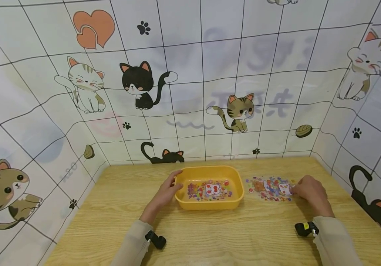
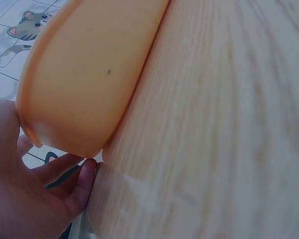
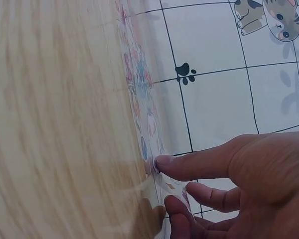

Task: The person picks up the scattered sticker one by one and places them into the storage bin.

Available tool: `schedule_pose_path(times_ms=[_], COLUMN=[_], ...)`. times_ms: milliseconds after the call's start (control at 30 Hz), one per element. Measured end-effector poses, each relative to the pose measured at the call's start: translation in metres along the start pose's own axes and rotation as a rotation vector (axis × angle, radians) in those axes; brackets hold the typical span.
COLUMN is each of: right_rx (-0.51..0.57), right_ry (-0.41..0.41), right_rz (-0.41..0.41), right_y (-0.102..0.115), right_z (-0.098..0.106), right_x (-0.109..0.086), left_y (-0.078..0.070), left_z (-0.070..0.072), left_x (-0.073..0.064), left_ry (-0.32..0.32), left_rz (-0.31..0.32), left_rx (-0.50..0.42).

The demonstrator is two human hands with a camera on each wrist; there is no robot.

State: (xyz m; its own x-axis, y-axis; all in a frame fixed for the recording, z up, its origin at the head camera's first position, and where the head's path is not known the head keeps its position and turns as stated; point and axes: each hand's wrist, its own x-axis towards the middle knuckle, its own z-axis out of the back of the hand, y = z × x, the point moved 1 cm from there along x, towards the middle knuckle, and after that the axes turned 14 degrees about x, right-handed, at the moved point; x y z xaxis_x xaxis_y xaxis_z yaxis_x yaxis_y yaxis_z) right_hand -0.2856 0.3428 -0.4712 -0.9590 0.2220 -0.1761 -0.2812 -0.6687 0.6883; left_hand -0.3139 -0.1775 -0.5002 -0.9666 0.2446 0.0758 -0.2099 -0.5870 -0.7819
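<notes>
A shallow yellow plastic tray (image 1: 207, 205) stands on the wooden table. My left hand (image 1: 165, 190) grips its left end, thumb at the rim; in the left wrist view the fingers of this hand (image 2: 40, 184) reach round the tray's outer wall (image 2: 89, 74). To the right of the tray lies a clear sheet (image 1: 267, 187) printed with colourful cartoon animals and small shapes. My right hand (image 1: 311, 193) pinches its right end, the thumb (image 3: 189, 168) on the print and the other fingers curled close by. Inside the tray shows a similar colourful cartoon print (image 1: 210, 190).
The light wooden table (image 1: 230, 236) meets a white grid-patterned cloth wall (image 1: 190, 96) with cartoon cats behind and at both sides. On each wrist sits a small black camera, one at the left cuff (image 1: 155, 240) and one at the right (image 1: 306, 229).
</notes>
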Motion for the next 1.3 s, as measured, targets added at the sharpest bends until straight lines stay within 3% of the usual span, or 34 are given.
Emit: schedule_pose_path(times_ms=[267, 533, 967, 1300], right_rx=[-0.016, 0.023, 0.085, 0.087], right_ry=[-0.037, -0.070, 0.036, -0.003], right_rz=[0.020, 0.104, 0.116, 0.208], right_y=[0.004, 0.004, 0.015, 0.022], right_z=[0.006, 0.011, 0.014, 0.015], right_x=[-0.004, -0.004, -0.006, -0.011], left_y=[-0.001, 0.000, -0.002, -0.002], left_z=[-0.001, 0.001, 0.001, -0.001], left_x=[0.000, 0.000, -0.001, -0.001], left_ry=[-0.020, 0.003, -0.010, -0.018], left_rz=[0.001, -0.005, -0.006, -0.003], left_rx=[-0.010, 0.015, 0.000, -0.008])
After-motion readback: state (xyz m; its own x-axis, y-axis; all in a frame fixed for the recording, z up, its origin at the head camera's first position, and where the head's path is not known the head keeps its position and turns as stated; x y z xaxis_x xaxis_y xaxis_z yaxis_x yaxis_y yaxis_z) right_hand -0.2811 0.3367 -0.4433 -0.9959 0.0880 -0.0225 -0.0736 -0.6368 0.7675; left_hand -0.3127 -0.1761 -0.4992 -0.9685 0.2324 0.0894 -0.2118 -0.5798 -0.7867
